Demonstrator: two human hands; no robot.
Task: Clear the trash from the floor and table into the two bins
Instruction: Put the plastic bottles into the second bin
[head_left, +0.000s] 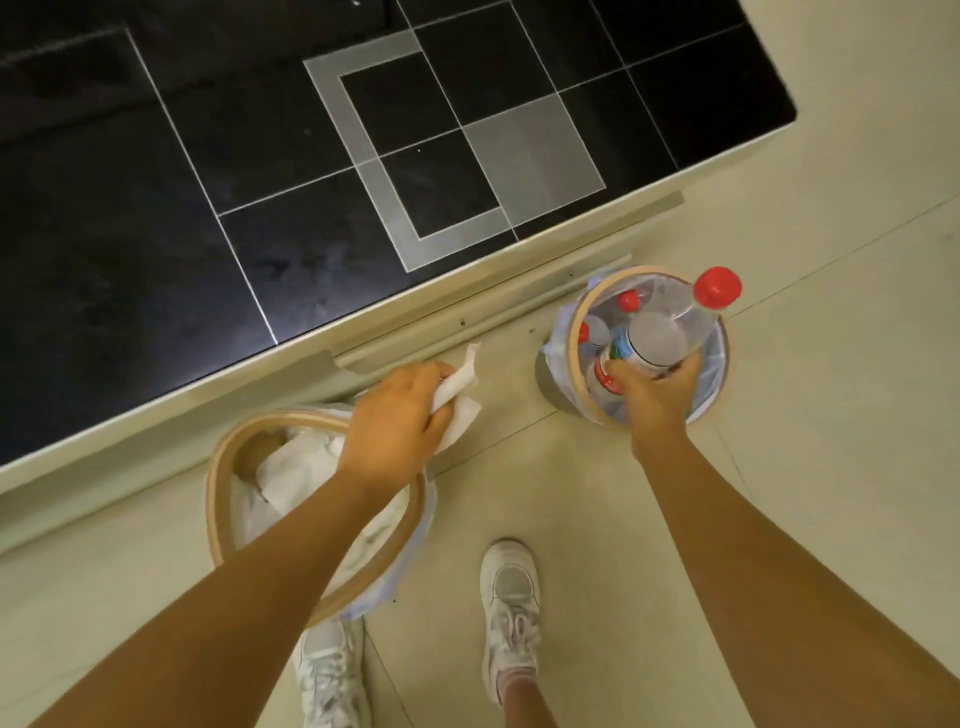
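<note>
Below, by label:

Left bin (218, 499): standing on the floor against the table's edge, round, with a smooth tan wooden-looking rim and a thin pale plastic liner folding over it; crumpled white paper (291, 467) is lying inside, soft and creased.

Right bin (574, 332): sitting on the floor near the table's corner, well apart from the left bin; same round shape and tan rim, with a bluish translucent liner bunching outside; it is holding clear plastic bottles with red caps (627, 300).

Left hand (395, 421): hovering over the far edge of the left bin, fingers curling around a white tissue (460, 387); the tissue is limp and wrinkled, its loose ends sticking out past the knuckles above the floor.

Right hand (654, 389): reaching over the right bin, fingers and thumb wrapping the base of a plastic bottle (660, 338).

Plastic bottle: clear, smooth and cylindrical, tilting up and away from the hand, its glossy red cap (718, 287) pointing past the bin's far rim; a red, white and green label is showing near the grip.

Table (208, 208): glossy black top crossed by thin white lines and grey square outlines, with a cream edge and metal rail beneath.

Floor (831, 260): pale, smooth tiles with faint joints.

Shoes (511, 608): white laced sneakers standing between the two bins.
</note>
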